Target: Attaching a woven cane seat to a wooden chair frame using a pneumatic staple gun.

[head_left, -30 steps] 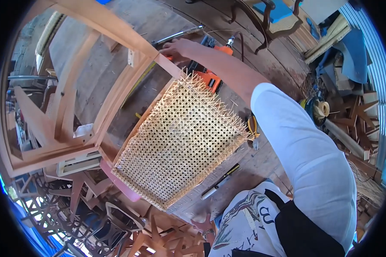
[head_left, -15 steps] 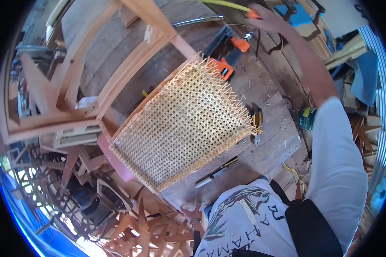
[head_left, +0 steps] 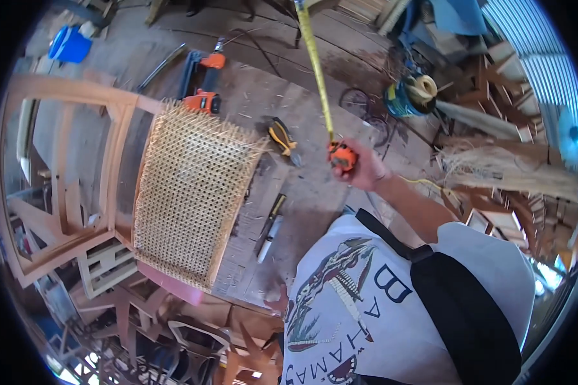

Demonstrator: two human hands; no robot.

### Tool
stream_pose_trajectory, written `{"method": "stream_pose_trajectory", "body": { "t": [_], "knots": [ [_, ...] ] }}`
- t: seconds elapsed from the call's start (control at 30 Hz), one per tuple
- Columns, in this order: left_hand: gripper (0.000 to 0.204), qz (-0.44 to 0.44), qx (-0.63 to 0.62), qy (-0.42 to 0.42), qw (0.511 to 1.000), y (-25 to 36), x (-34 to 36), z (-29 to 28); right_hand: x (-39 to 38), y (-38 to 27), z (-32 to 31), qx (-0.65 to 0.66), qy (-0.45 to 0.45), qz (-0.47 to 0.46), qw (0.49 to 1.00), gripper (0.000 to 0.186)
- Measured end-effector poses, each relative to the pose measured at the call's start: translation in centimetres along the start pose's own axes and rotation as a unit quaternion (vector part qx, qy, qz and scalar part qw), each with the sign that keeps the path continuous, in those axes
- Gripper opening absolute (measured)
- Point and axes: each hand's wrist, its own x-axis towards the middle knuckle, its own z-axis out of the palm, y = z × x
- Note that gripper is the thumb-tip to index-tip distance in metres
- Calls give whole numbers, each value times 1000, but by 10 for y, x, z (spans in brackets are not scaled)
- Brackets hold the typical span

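Observation:
My right hand (head_left: 366,173) grips an orange tape measure (head_left: 342,156), its yellow blade (head_left: 318,74) extended toward the top of the view. My left hand (head_left: 276,300) is low at the bench's edge, partly hidden by my shirt, its fingers unclear. A woven cane seat (head_left: 187,196) with frayed top edge lies attached to a wooden chair frame (head_left: 119,167). Yellow-black pliers (head_left: 282,138) lie right of the cane, a dark-handled tool (head_left: 270,234) with a pale blade or body lies below them, and an orange-black nail gun (head_left: 202,99) rests above.
The plywood bench top (head_left: 315,115) spans the middle. A tub (head_left: 410,96) with coiled cane stands at right, amid wood offcuts (head_left: 501,83) and loose strands (head_left: 488,163). A blue bucket (head_left: 70,43) is at upper left. Stacked chair parts (head_left: 135,317) crowd the lower left.
My right hand has pulled the tape measure from above the nail gun out to the right and down toward me, with more blade extended. The view has swung, shifting the bench contents leftward.

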Motion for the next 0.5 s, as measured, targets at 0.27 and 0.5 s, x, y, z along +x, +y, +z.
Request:
{"method": "stream_pose_trajectory", "body": {
  "t": [0.27, 0.5],
  "knots": [
    [130, -29, -23, 0, 999, 10, -28, -24, -64, 43, -8, -78, -33, 10, 996, 39],
    [104, 108, -85, 34, 990, -52, 25, 15, -92, 112, 20, -190, -43, 6, 981, 25]
  ]
}}
